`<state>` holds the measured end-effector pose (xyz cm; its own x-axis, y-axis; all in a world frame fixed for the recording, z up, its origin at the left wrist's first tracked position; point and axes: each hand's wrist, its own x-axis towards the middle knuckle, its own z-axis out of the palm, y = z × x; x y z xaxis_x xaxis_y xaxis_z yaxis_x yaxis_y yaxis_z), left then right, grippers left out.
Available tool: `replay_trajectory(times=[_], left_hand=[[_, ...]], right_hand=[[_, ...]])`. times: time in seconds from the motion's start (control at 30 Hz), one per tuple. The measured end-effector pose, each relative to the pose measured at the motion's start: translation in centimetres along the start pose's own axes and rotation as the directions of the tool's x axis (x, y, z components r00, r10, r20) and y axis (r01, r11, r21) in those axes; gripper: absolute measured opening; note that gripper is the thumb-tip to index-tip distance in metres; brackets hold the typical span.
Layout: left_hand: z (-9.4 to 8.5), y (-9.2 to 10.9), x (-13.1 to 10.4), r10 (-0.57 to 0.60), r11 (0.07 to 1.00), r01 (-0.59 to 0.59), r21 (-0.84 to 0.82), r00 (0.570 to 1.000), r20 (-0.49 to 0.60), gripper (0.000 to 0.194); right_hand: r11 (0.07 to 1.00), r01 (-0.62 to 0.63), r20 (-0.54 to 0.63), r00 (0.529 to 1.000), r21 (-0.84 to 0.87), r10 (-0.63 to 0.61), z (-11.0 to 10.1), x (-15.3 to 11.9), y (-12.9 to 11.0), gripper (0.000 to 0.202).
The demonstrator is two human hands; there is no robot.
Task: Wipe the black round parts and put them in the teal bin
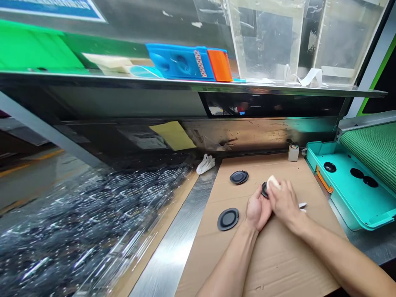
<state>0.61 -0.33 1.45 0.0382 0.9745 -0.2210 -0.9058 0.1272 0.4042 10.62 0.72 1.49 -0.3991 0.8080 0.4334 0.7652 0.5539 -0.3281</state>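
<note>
Above the cardboard sheet, my left hand is closed around a small black round part, mostly hidden by the fingers. My right hand grips a folded off-white cloth and presses against the part, so the two hands touch. Left of them lies a flat black oval part. Farther back, similar black parts are stacked together. A small thing with a white end shows partly beside my right wrist.
On the right stands a teal tray with several black discs, next to a green conveyor belt. A small white bottle stands at the back. Bubble wrap covers the left side. A metal shelf crosses above, carrying a blue-orange box.
</note>
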Motion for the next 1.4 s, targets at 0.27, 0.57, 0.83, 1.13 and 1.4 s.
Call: replay_trajectory(times=[0.27, 0.57, 0.83, 1.13, 1.4], left_hand=[[-0.6, 0.8, 0.3, 0.034, 0.999, -0.035, -0.019, 0.998, -0.046, 0.033], [-0.2, -0.8, 0.0, -0.003, 0.999, 0.002, 0.039, 1.0, 0.025, 0.04], [-0.6, -1.2, 0.4, 0.18, 0.913, -0.17, 0.371, 0.984, 0.008, 0.023], [-0.1, -1.0, -1.9, 0.472, 0.679, -0.519, 0.519, 0.85, 0.231, 0.08], [0.6, -0.7, -2.3, 0.56, 0.551, -0.554, 0.625, 0.8, 0.216, 0.078]], right_hand=[[0.994, 0.033, 0.016, 0.999, -0.108, -0.032, 0.0, -0.1, 1.6, 0.033], [0.999, 0.025, -0.01, 1.0, 0.022, -0.025, -0.1, -0.2, 0.2, 0.033], [0.973, -0.152, -0.051, 0.988, -0.176, 0.146, -1.2, 1.7, 6.0, 0.03], [0.948, -0.188, 0.104, 0.97, -0.256, 0.221, -1.6, 1.5, 8.5, 0.034], [0.944, -0.286, 0.061, 0.952, -0.163, 0.299, -1.5, 1.8, 8.8, 0.057]])
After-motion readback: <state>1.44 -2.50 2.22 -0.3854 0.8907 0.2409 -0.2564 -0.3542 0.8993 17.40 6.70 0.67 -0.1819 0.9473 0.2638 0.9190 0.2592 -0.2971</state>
